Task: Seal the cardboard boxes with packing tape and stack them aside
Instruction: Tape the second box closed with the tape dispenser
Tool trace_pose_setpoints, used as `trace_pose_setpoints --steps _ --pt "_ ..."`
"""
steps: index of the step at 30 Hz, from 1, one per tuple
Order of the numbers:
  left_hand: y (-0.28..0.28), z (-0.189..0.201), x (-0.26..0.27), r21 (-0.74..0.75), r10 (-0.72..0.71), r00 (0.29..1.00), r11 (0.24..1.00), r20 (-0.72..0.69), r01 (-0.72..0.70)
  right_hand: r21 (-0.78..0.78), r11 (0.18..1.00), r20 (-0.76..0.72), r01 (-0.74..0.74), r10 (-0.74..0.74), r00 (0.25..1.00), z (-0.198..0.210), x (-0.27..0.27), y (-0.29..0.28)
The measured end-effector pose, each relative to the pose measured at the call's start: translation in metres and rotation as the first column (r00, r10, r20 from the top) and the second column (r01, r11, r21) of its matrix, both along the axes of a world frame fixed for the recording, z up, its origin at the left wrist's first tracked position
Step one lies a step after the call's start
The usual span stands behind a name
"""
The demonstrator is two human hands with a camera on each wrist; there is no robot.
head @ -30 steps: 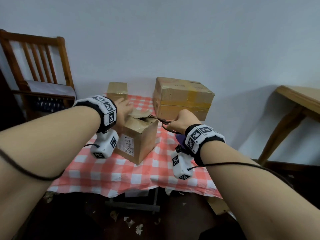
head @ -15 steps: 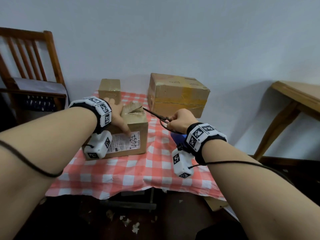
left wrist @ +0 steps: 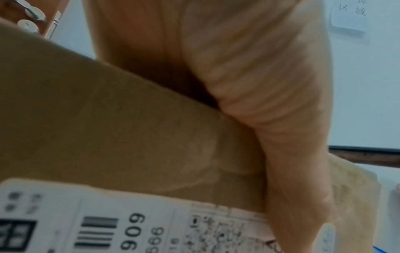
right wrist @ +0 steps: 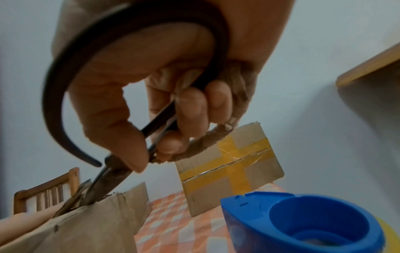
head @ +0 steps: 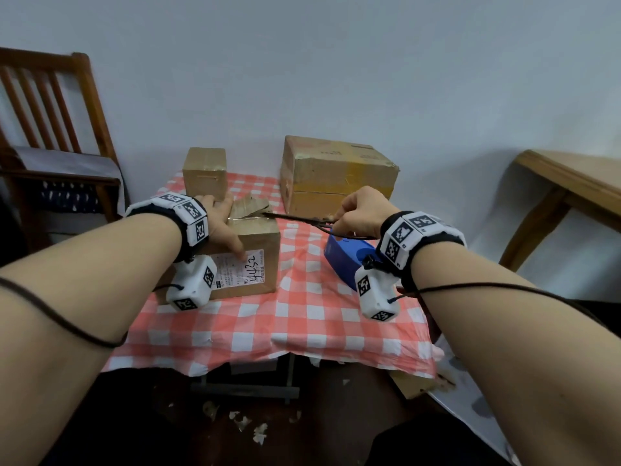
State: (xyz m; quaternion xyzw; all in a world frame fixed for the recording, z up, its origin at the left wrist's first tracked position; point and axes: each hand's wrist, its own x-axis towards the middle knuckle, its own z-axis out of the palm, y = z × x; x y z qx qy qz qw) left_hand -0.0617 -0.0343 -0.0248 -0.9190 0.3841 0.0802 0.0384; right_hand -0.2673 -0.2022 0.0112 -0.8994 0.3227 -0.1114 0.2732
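A brown cardboard box [head: 250,264] [left wrist: 108,128] with a white shipping label stands on the checked tablecloth, its top flaps ragged and raised. My left hand [head: 218,223] [left wrist: 259,68] holds it over the top front edge, thumb down across the label. The right hand [head: 359,213] [right wrist: 173,111] grips dark scissors [head: 295,220] [right wrist: 103,184], whose blade tips touch the box's [right wrist: 86,222] torn top flap. A blue tape dispenser [head: 346,260] [right wrist: 303,222] lies on the cloth under my right wrist.
At the back stand a small plain box [head: 205,173] and a bigger box [head: 336,176] [right wrist: 229,166] sealed with yellow tape. A wooden chair [head: 50,129] is on the left, a wooden table [head: 571,183] on the right. Paper scraps litter the floor [head: 242,422].
The left hand has turned the labelled box so its label faces me. The scissors have swung left until the blades reach the box's top flaps.
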Motion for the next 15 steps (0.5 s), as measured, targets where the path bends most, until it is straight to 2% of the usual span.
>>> trace_pose_setpoints --steps 5,9,13,15 --pt "0.000 -0.003 0.002 -0.006 0.001 1.000 1.000 0.010 -0.001 -0.017 0.999 -0.035 -0.043 0.043 0.998 0.013 0.014 0.012" --pt "-0.001 -0.006 0.004 -0.026 -0.003 1.000 1.000 0.011 0.003 -0.009 0.999 -0.044 -0.049 0.049 0.998 -0.002 0.026 0.024" --pt "0.000 -0.006 0.002 -0.040 0.002 1.000 0.999 -0.012 -0.002 0.089 0.996 0.009 -0.017 0.016 1.000 -0.022 0.027 0.035" --pt "0.000 -0.006 0.003 -0.038 0.000 1.000 0.999 -0.002 0.000 0.199 0.980 0.010 0.009 -0.011 1.000 -0.028 0.024 0.040"
